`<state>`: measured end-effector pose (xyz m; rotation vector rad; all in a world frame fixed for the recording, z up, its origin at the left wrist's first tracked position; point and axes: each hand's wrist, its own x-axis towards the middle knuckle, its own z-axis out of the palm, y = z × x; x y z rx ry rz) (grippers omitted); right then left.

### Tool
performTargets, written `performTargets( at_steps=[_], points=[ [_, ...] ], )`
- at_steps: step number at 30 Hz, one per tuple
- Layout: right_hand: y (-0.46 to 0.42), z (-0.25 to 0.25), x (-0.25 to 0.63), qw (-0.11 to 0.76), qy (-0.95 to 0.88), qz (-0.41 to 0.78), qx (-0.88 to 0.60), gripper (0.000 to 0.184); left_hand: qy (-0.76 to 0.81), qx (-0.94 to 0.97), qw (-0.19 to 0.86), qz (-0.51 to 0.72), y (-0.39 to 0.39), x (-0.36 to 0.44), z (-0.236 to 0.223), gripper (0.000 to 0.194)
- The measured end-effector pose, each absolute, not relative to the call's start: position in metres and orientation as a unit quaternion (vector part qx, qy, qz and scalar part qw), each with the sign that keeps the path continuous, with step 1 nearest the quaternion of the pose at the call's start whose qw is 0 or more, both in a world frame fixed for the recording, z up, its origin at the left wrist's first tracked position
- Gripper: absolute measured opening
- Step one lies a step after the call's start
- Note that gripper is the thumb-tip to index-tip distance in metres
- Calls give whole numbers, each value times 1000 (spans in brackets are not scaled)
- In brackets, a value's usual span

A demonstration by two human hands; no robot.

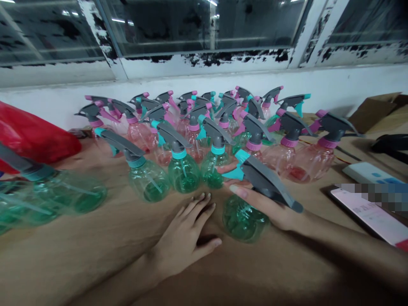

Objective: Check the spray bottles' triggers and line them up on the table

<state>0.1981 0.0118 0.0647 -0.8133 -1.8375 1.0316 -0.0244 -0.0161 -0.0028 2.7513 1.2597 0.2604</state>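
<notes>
My right hand (270, 204) is closed round the neck of a green spray bottle (245, 219) with a grey head and a turquoise nozzle and trigger. That bottle stands slightly tilted on the table, or just above it; I cannot tell which. My left hand (188, 233) lies palm down on the wooden table (105, 250), fingers stretched out, holding nothing. Just beyond its fingertips stand green spray bottles (185, 172) with turquoise collars. Behind them are several pink spray bottles (282, 155) with pink collars, in crowded rows.
More green spray bottles (70, 191) stand at the left edge. A red plastic bag (35, 134) lies behind them. On the right are a phone (363, 212), a white box-shaped device (372, 173) and a cardboard box (379, 112). A white wall with windows (204, 29) closes off the back.
</notes>
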Motion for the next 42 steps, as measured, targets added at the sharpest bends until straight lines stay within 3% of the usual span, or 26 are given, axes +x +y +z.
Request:
performTargets(
  at_steps=[10,19,37,42],
  points=[
    [12,65,199,454,-733,390,-325,43,415,903,59,93,-16,-25,-3,66],
    [14,65,198,474,-719,400,-313,27,418,902,56,91,-16,-24,-2,66],
    [13,63,200,455,-735,393,-313,31,411,905,47,102,-16,-24,-3,65],
    [15,61,199,471,-729,394,-301,24,415,904,39,93,-16,-24,-3,66]
  ],
)
